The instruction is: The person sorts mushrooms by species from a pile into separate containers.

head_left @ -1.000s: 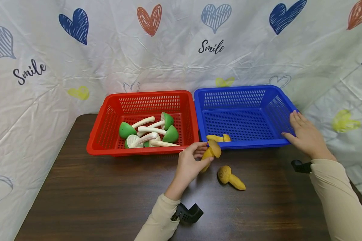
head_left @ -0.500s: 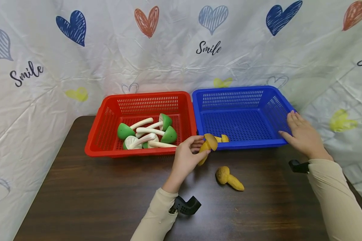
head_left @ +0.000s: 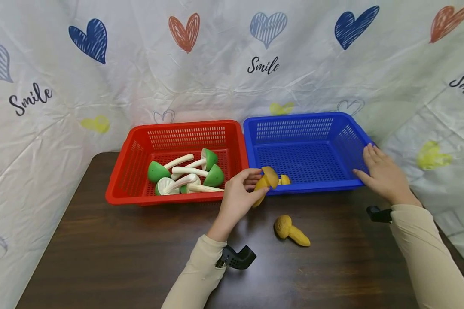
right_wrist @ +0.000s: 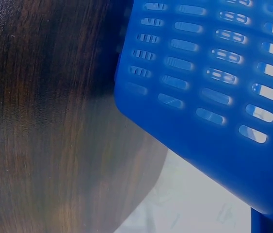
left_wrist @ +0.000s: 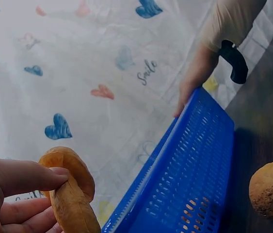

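Observation:
Between thumb and fingers, my left hand (head_left: 237, 193) pinches a yellow-brown toy mushroom (head_left: 270, 177), cap up, at the near left corner of the blue basket (head_left: 313, 186). The left wrist view shows the thumb pressed on that mushroom (left_wrist: 73, 204) just under its cap. Inside the blue basket, against its near wall, another yellow mushroom (head_left: 285, 179) is partly hidden. My right hand (head_left: 384, 174) rests with straight fingers on the basket's right rim. A third yellow mushroom (head_left: 291, 231) lies on the table in front of the basket.
Left of the blue basket stands a red basket (head_left: 170, 200) holding several green-capped mushrooms (head_left: 215, 175) with white stems. Both baskets are on a dark wooden table (head_left: 139, 257). A white cloth (head_left: 216, 77) printed with hearts hangs behind.
My left hand has raised the held mushroom slightly toward the blue basket's near rim. The right hand keeps its place on the basket's rim. The head view has shifted a little.

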Available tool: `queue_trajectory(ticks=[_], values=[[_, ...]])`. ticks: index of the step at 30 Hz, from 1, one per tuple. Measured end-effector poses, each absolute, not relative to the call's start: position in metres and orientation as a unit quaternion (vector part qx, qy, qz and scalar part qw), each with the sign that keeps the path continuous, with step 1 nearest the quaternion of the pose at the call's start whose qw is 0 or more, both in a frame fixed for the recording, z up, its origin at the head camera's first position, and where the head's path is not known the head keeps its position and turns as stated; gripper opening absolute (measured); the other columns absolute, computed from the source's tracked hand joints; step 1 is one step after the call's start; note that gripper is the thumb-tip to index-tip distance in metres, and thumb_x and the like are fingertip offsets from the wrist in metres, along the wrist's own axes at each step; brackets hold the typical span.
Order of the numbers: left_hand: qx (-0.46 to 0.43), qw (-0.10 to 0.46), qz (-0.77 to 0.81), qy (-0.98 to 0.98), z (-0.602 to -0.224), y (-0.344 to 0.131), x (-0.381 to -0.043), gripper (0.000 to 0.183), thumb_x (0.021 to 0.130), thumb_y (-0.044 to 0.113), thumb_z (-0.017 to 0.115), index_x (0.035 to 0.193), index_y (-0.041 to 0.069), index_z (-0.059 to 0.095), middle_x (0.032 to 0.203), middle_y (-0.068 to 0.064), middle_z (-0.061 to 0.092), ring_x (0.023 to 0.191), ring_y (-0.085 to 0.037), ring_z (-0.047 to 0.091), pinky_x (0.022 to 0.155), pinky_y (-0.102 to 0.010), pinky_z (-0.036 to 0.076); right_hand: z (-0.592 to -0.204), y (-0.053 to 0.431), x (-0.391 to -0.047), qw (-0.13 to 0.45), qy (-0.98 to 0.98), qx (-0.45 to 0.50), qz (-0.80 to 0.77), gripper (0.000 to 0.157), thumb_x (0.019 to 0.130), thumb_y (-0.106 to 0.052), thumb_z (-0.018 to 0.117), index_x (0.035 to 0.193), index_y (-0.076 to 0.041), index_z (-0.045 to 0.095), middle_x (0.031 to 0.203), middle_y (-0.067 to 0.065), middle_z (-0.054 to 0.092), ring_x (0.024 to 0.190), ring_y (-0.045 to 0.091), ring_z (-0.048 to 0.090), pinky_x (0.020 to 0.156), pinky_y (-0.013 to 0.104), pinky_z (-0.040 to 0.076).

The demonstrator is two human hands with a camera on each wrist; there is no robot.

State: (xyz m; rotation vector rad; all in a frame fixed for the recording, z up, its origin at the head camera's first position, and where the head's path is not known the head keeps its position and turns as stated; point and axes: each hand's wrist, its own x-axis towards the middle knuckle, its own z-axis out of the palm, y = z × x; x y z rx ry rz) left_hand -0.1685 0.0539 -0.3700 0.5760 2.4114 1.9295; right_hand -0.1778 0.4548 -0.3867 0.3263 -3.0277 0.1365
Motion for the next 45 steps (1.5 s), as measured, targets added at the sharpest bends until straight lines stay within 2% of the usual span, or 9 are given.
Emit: queue_trajectory(ticks=[5, 13, 30, 39, 45], values=[[0.194, -0.004, 0.587, 0.786, -0.363, 0.054, -0.175, 0.041, 0.077, 0.007, 0.076, 0.115, -0.003, 0.063, 0.105, -0.013, 0.068, 0.093, -0.022, 0.065, 0.08, -0.023, 0.052, -0.387, 0.451, -0.177, 0.045, -0.992, 0.107, 0.046, 0.072, 0.099, -0.035, 0.041, 0.137, 0.024, 0.02, 0.141, 0.043, 0.018, 0.137, 0.049, 0.012, 0.111, 0.054, 0.01], [0.199, -0.006, 0.566, 0.8, -0.359, 0.054, -0.187, 0.04, 0.078, 0.009, 0.076, 0.115, -0.002, 0.063, 0.105, -0.012, 0.068, 0.094, -0.021, 0.065, 0.08, -0.023, 0.052, -0.384, 0.447, -0.179, 0.02, -0.994, 0.088, 0.058, 0.077, 0.1, -0.042, 0.037, 0.139, 0.021, 0.015, 0.144, 0.041, 0.012, 0.138, 0.047, 0.005, 0.111, 0.054, 0.007], [0.207, 0.056, 0.571, 0.792, -0.353, 0.073, -0.218, 0.044, 0.082, 0.011, 0.074, 0.121, -0.001, 0.06, 0.11, -0.012, 0.066, 0.098, -0.022, 0.064, 0.082, -0.024, 0.051, -0.382, 0.449, -0.177, 0.023, -0.995, 0.085, 0.048, 0.077, 0.1, -0.042, 0.036, 0.139, 0.022, 0.017, 0.143, 0.042, 0.013, 0.138, 0.048, 0.007, 0.111, 0.055, 0.008], [0.193, 0.064, 0.563, 0.801, -0.357, 0.088, -0.231, 0.043, 0.081, 0.013, 0.075, 0.12, 0.001, 0.062, 0.109, -0.009, 0.067, 0.096, -0.018, 0.065, 0.077, -0.02, 0.052, -0.386, 0.452, -0.176, 0.028, -0.995, 0.085, 0.05, 0.078, 0.1, -0.042, 0.037, 0.139, 0.022, 0.017, 0.143, 0.042, 0.015, 0.138, 0.047, 0.008, 0.113, 0.052, 0.005], [0.178, 0.075, 0.553, 0.811, -0.356, 0.093, -0.238, 0.041, 0.081, 0.013, 0.075, 0.119, 0.002, 0.062, 0.108, -0.008, 0.067, 0.095, -0.017, 0.065, 0.076, -0.021, 0.053, -0.388, 0.453, -0.177, 0.031, -0.995, 0.083, 0.048, 0.078, 0.1, -0.043, 0.038, 0.139, 0.021, 0.018, 0.143, 0.042, 0.016, 0.138, 0.047, 0.009, 0.112, 0.052, 0.006]])
